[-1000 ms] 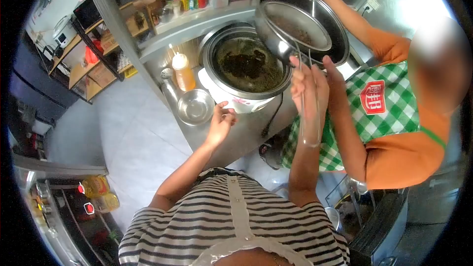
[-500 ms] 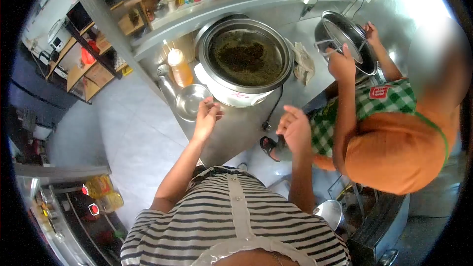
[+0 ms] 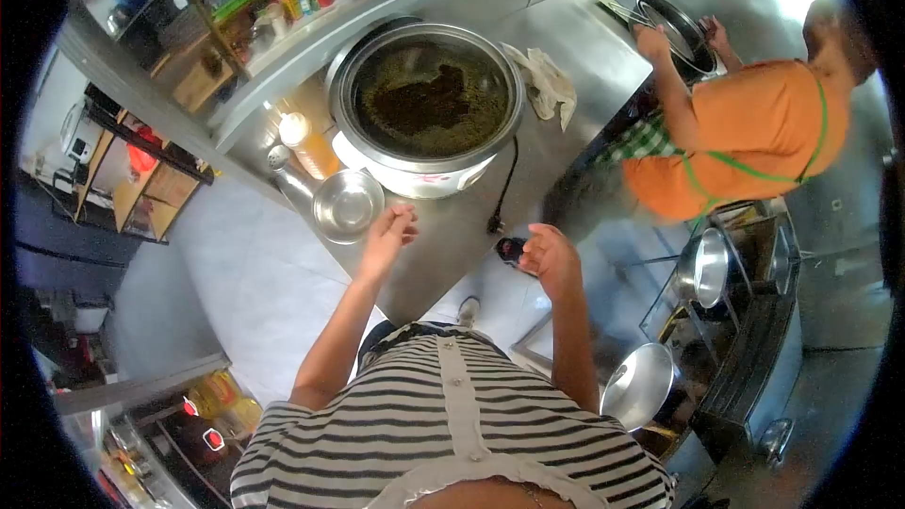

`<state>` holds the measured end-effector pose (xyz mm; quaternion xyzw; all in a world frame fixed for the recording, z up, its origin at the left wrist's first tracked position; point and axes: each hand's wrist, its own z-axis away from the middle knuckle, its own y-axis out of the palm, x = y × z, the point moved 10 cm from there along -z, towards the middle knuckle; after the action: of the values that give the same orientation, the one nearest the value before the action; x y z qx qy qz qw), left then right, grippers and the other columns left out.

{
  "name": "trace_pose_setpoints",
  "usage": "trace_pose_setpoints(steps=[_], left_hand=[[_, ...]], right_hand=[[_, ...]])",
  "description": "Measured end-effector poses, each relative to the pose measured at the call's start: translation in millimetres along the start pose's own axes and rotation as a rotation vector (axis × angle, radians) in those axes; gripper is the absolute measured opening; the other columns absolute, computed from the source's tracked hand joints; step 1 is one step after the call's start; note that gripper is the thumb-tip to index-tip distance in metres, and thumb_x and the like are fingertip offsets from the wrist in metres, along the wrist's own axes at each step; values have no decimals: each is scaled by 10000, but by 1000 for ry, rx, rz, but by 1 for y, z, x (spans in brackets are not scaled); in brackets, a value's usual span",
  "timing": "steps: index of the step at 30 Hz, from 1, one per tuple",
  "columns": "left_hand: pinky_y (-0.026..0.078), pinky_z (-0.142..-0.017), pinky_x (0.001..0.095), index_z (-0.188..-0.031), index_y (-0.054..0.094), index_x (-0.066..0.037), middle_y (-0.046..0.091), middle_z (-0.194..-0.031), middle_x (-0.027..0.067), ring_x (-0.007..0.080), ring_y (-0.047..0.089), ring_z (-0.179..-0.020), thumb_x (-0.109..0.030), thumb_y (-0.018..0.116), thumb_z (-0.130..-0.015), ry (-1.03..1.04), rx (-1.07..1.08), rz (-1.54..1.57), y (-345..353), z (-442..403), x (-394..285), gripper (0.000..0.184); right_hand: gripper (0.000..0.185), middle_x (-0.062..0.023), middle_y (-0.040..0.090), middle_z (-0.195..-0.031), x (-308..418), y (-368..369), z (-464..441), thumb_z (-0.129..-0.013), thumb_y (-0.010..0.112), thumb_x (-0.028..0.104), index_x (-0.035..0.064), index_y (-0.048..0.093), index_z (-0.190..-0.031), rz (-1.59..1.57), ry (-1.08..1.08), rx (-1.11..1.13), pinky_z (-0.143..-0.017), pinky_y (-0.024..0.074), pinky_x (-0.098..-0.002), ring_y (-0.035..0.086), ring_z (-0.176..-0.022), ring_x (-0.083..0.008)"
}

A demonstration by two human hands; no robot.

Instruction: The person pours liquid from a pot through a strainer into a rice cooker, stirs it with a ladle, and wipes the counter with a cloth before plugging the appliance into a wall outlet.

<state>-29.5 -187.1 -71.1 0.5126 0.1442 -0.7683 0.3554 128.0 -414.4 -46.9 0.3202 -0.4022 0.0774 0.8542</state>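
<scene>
My left hand hangs beside a small steel bowl, its fingers loosely bent and holding nothing. Over the floor past the counter's front edge is my right hand, empty, with its fingers apart. A wide pot stands on the steel counter ahead, holding dark liquid with a darker mass in the middle. Left of the pot are a squeeze bottle of orange-yellow liquid and a perforated ladle. A pale cloth lies to its right.
At the right, a co-worker in orange holds a dark pan by the far counter. A plug with a black cord lies near the counter's edge. Steel bowls sit lower right; oil bottles are lower left.
The co-worker has carried the pan away from above the pot to the far right and turned away. My right hand has come down from near the pan. The view has shifted.
</scene>
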Motion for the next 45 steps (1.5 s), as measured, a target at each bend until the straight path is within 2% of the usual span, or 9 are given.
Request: trace_pose_setpoints(steps=[9, 15, 21, 23, 24, 27, 31, 38, 45], left_hand=[[449, -718, 256, -1057, 526, -16, 564, -948, 63, 130, 535, -784, -188, 459, -869, -183, 263, -200, 48, 2, 39, 263], [461, -739, 274, -1056, 526, 1, 575, -942, 77, 151, 549, -823, -214, 472, -874, -126, 440, -209, 96, -3, 64, 287], [452, -765, 281, -1041, 529, 2, 571, -949, 76, 152, 545, -828, -245, 493, -864, -148, 458, -154, 174, -4, 85, 305], [442, -690, 244, -1027, 542, -18, 568, -898, 39, 117, 536, -758, -217, 475, -871, -149, 481, -125, 217, -8, 101, 262], [442, -689, 244, -1029, 543, -19, 568, -899, 40, 117, 537, -754, -218, 474, -871, -155, 491, -138, 242, 4, 92, 264], [440, -679, 245, -1012, 551, -22, 567, -896, 39, 118, 533, -732, -218, 470, -870, -157, 599, -151, 304, 21, 99, 255], [435, -665, 242, -994, 555, -22, 566, -882, 37, 121, 532, -727, -229, 476, -865, -107, 734, -171, 373, 25, 112, 256], [433, -651, 234, -953, 553, -20, 561, -844, 42, 118, 537, -730, -259, 496, -854, -64, 880, -296, 431, 25, 103, 265], [428, -642, 233, -964, 552, -24, 545, -823, 34, 114, 513, -734, -273, 492, -868, -120, 794, -200, 444, -9, 96, 274]], right_hand=[[259, -72, 570, -687, -29, -32, 9, -817, 523, 267, 44, 542, -947, -66, 48, -148, -537, 478, -344, 558, -586, -193], [260, -78, 580, -706, -40, -71, 28, -831, 510, 261, 38, 550, -960, -148, 24, -201, -554, 483, -359, 570, -618, -192], [241, -81, 582, -709, 2, -137, 50, -841, 495, 235, 30, 551, -953, -155, -16, -214, -549, 483, -348, 567, -585, -200], [234, -81, 580, -711, 23, -173, 60, -845, 486, 222, 24, 551, -951, -129, -45, -253, -543, 479, -348, 565, -583, -202], [228, -88, 577, -704, 40, -196, 66, -848, 475, 205, 15, 537, -957, 84, -134, -306, -539, 477, -348, 562, -572, -208], [229, -92, 570, -696, 58, -255, 89, -850, 467, 200, 12, 518, -969, -194, -122, -360, -532, 475, -350, 558, -566, -213], [226, -88, 559, -691, 82, -305, 123, -847, 469, 203, 16, 506, -967, -252, -210, -433, -509, 472, -332, 553, -561, -208], [224, -71, 563, -699, 82, -341, 127, -828, 516, 236, 40, 542, -934, -356, -264, -494, -515, 469, -318, 539, -552, -197], [188, -54, 567, -695, 114, -345, 90, -829, 517, 202, 47, 565, -924, -272, -194, -483, -519, 458, -286, 541, -597, -160]])
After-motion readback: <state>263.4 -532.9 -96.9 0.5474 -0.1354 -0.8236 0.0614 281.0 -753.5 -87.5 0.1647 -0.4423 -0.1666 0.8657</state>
